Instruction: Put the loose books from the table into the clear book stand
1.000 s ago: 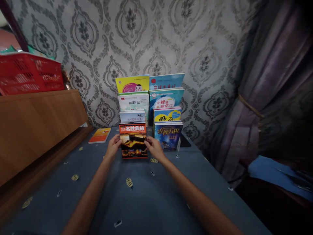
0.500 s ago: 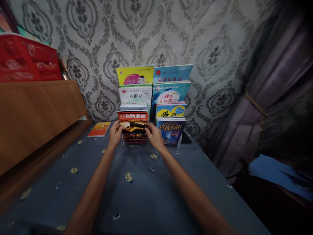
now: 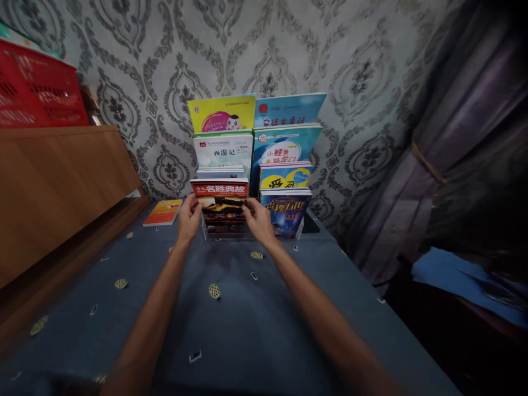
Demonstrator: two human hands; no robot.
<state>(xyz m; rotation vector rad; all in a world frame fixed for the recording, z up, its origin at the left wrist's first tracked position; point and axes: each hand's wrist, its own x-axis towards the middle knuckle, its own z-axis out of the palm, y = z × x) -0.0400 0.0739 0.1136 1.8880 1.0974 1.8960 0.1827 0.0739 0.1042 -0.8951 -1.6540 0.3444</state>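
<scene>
Left hand (image 3: 190, 218) and right hand (image 3: 258, 219) pinch the red-topped book (image 3: 220, 205). Its long axis stands near upright, cover facing outward.

Two columns of books stand in a rack (image 3: 300, 229) at the center of the frame, near the far end of a worktop (image 3: 256, 330) and before a wall (image 3: 268, 49). A front book (image 3: 220, 204) in the left column sits between the left hand (image 3: 189, 218) and the right hand (image 3: 258, 220), with further tiers behind it. Another book (image 3: 286, 213) fronts the right column. A loose book (image 3: 163, 213) lies left of the rack. Upper left, a basket (image 3: 41, 85) rests atop a panel (image 3: 61, 192). A curtain (image 3: 398, 203) hangs at right; lower right, a cloth (image 3: 449, 275) lies beyond the worktop's edge.
</scene>
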